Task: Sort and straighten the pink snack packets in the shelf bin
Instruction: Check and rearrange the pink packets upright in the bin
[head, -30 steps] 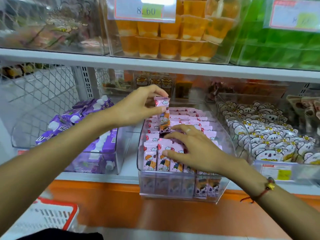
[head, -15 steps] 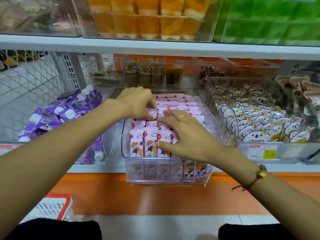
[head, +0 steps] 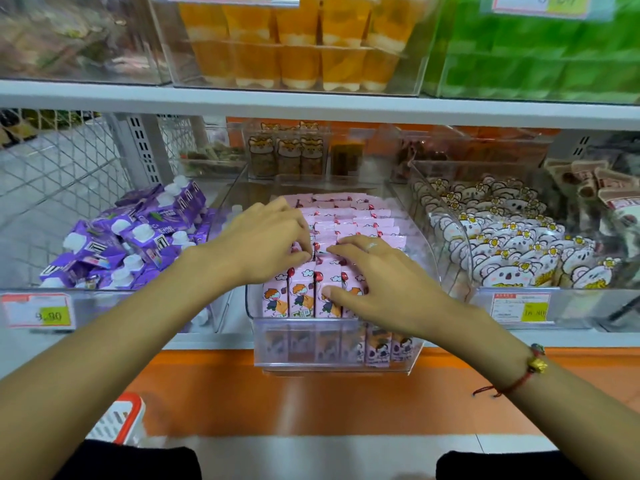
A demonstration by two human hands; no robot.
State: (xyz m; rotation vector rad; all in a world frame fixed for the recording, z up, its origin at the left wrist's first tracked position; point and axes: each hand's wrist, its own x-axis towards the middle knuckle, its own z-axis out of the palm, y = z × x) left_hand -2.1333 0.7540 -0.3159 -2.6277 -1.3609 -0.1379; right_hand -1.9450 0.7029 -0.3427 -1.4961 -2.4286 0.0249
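Note:
A clear plastic shelf bin [head: 332,356] in the middle of the lower shelf holds several rows of pink snack packets [head: 349,221] printed with a cartoon child. The front packets stand upright; the ones further back overlap like tiles. My left hand [head: 263,240] reaches in from the left, fingers curled down, and pinches the top of a packet in the middle rows. My right hand [head: 377,282] lies spread over the front right packets, its fingers straight and its thumb pressing on a front packet. It hides the packets beneath it.
A bin of purple pouches [head: 138,237] sits to the left, and a bin of koala-print packets [head: 502,251] to the right. Orange jelly cups [head: 294,46] and green packs [head: 536,46] fill the shelf above. A red and white basket [head: 117,420] stands on the floor at lower left.
My left hand has lowered the pink packet it held up into the rows and now stays low on them. My right hand has kept its place on the front packets.

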